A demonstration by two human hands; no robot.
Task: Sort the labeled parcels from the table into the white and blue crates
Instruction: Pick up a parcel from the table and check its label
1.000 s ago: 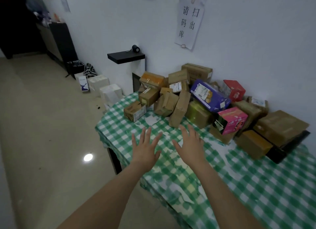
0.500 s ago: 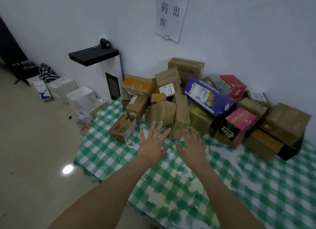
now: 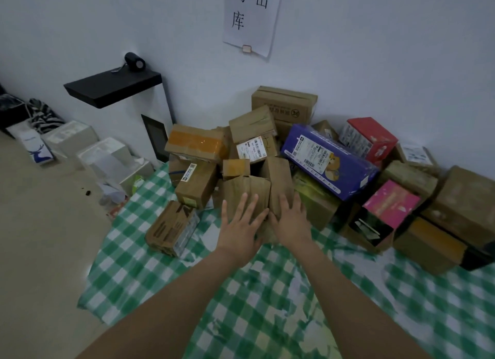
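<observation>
A heap of parcels lies against the wall on a table with a green-checked cloth (image 3: 267, 291). Most are brown cardboard, and several carry white labels. My left hand (image 3: 241, 230) lies with straight, spread fingers on the front of a brown box (image 3: 247, 188) at the heap's near edge. My right hand (image 3: 290, 219) is beside it, fingers straight, against a tall narrow brown box (image 3: 278, 176). Neither hand grips anything. A purple box (image 3: 329, 160) with a label, a red box (image 3: 371, 139) and a pink box (image 3: 391, 203) sit to the right. No crate is in view.
A small taped brown box (image 3: 171, 228) lies alone at the heap's left front. A black shelf (image 3: 112, 87) with a small camera juts from the wall on the left. White boxes (image 3: 107, 155) stand on the floor below it. A paper notice (image 3: 251, 16) hangs on the wall.
Both hands have reached forward from above the cloth to the front boxes of the heap. The view has moved closer to the table and swung right.
</observation>
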